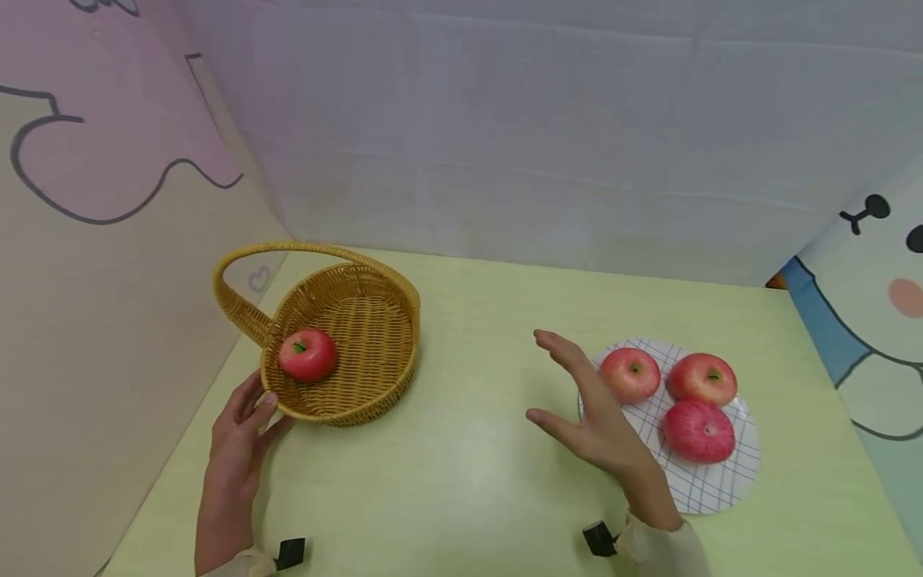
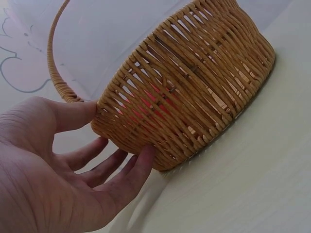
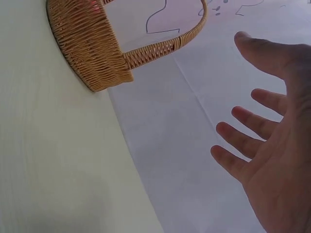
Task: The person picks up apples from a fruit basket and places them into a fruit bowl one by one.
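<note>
A round wicker basket (image 1: 389, 385) with a tall arched handle stands at the left of the table. One red apple (image 1: 308, 355) lies inside it, against the near left wall. My left hand (image 1: 245, 433) grips the basket's near left side; in the left wrist view the thumb is at the rim and the fingers are lower on the woven wall. My right hand (image 1: 602, 417) hovers with fingers and thumb spread, holding nothing, between the basket and a checked plate (image 1: 703, 497). On that plate rest a pale red apple (image 1: 630, 375), another apple (image 1: 702, 380) and a darker red one (image 1: 699, 432).
The pale table (image 1: 461, 481) meets a white sheet (image 1: 505, 160) at the back. A printed panel (image 1: 108, 320) rises along the left edge, close to the basket's handle. Another panel with a cartoon face (image 1: 872, 304) borders the right side.
</note>
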`<state>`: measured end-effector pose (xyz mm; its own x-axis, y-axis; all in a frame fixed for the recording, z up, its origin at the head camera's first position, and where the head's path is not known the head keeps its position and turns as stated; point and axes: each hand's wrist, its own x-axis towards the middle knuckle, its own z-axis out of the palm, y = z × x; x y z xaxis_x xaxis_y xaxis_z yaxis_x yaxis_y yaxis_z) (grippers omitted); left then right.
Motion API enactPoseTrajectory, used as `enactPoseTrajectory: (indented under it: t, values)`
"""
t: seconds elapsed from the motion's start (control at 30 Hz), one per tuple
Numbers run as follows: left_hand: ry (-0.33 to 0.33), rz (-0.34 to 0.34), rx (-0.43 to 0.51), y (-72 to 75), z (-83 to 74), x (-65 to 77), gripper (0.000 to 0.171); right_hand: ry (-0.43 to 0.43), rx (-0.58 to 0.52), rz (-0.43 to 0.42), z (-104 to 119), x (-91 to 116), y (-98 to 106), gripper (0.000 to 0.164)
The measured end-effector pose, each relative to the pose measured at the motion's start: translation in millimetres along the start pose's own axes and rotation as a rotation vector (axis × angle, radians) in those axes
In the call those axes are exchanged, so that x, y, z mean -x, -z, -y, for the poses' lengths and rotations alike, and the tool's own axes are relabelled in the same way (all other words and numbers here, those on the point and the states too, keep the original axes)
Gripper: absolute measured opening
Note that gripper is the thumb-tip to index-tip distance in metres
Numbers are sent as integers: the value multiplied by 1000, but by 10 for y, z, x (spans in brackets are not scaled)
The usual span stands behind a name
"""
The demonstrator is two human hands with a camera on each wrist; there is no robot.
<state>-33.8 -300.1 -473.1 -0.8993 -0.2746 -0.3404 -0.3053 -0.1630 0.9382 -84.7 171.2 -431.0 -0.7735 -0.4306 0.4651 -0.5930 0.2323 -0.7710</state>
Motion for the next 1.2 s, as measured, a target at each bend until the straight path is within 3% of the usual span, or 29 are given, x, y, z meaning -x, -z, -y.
enactPoseTrajectory:
  t: [0.2,0.43,0.9,1.2]
  values:
    - [-6,-2,10,4,-1,6,67,-74,83,83,28,-135,-153,92]
    - [-44,11,34,4,-2,8,66,-61,80,143,53,-330,-356,85]
    - [-37,21,39,-1,37,15,66,52,87,255,-15,-662,-732,81]
    - [-28,21,38,20,21,-1,66,147,27,309,1,-972,-1031,73]
